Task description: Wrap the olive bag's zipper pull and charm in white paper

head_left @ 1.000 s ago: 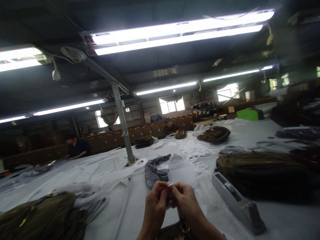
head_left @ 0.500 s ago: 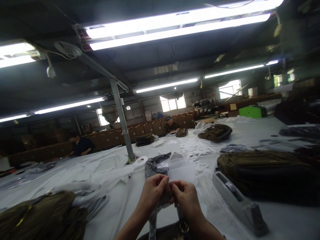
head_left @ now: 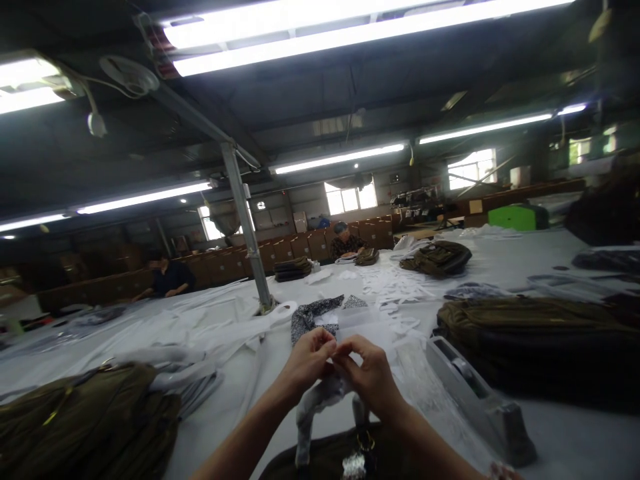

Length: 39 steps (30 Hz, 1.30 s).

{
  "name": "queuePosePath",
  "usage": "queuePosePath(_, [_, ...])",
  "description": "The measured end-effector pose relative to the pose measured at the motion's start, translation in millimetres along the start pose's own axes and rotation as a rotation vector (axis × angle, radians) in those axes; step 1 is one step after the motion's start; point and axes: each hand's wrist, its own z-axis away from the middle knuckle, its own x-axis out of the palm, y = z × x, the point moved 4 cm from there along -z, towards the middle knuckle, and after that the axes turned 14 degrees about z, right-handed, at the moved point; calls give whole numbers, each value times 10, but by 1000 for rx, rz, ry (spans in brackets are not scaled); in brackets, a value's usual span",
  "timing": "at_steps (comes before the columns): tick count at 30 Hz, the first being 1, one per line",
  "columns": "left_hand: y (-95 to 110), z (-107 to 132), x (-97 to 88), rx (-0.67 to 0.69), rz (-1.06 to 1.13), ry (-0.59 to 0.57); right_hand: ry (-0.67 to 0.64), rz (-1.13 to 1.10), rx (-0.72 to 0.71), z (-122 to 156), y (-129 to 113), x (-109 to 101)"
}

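My left hand (head_left: 311, 357) and my right hand (head_left: 369, 373) meet in front of me with fingertips pinched together. Whatever lies between the fingertips is too small and hidden to name. Just below them arches a bag handle (head_left: 306, 417) wrapped in pale, translucent material, partly covered by my hands. It belongs to a dark olive bag (head_left: 305, 460) at the bottom edge, which carries a gold-coloured ring (head_left: 367, 440) and a shiny silvery patch (head_left: 354, 465). Beyond my fingers lie black-and-white speckled material (head_left: 307, 320) and white sheets (head_left: 367, 323).
A grey tape dispenser (head_left: 480, 400) stands to the right, beside a large olive bag (head_left: 530, 333). More olive bags (head_left: 100, 420) lie at left. A metal post (head_left: 245, 227) rises from the white table (head_left: 225, 393). Two people (head_left: 345, 241) work at the far side.
My hands have risen slightly and remain pinched together. More of the wrapped handle and the olive bag shows beneath them. The whole view has shifted a little.
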Motion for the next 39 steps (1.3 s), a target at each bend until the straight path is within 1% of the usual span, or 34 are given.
queuePosePath(3, [77,-116,-112,128,-129,136,-41,104,-108,-16,71,51])
queuePosePath(6, [185,-245,-243,214,-146,235,-60,184,-207,-30,121,89])
queuePosePath(7, [225,-280,-266,233,-150,239,-48,204,-218,-50,138,89])
queuePosePath(9, [293,-339,-264,248,-154,193,-26,232,-226,-112,168,92])
queuePosePath(10, [317,-366,-250,247,-151,166,-48,227,-238,-149,179,111])
queuePosePath(12, [340,-431,-234,234,-135,151,-146,169,-290,-219,197,188])
queuePosePath(14, [332,-534,-271,214,-108,204,-192,98,-312,-282,249,270])
queuePosePath(16, [300,-681,-372,191,-84,289,-154,99,-280,-338,367,345])
queuePosePath(18, [258,-848,-513,176,-81,361,-140,207,-212,-362,554,439])
queuePosePath(20, [201,-991,-658,180,-111,387,-214,363,-136,-324,784,560])
queuePosePath(22, [94,-1070,-775,191,-176,365,-321,490,-53,-198,1025,673])
queuePosePath(24, [-98,-1065,-846,191,-280,309,-414,557,31,16,1234,760])
queuePosePath(26, [-389,-991,-852,177,-417,218,-498,604,90,292,1388,829])
queuePosePath(29, [-986,-825,-768,100,-632,75,-618,655,136,730,1512,912])
queuePosePath(31, [-1441,-714,-692,8,-743,18,-669,651,162,967,1532,949])
queuePosePath(33, [-1889,-614,-620,-97,-810,-22,-673,637,178,1121,1509,970])
queuePosePath(35, [-2276,-534,-564,-189,-833,-58,-639,634,183,1196,1469,980])
queuePosePath(37, [-2541,-499,-544,-226,-831,-63,-595,625,191,1209,1445,982])
queuePosePath(39, [-2659,-517,-564,-233,-806,-48,-555,575,202,1170,1468,970])
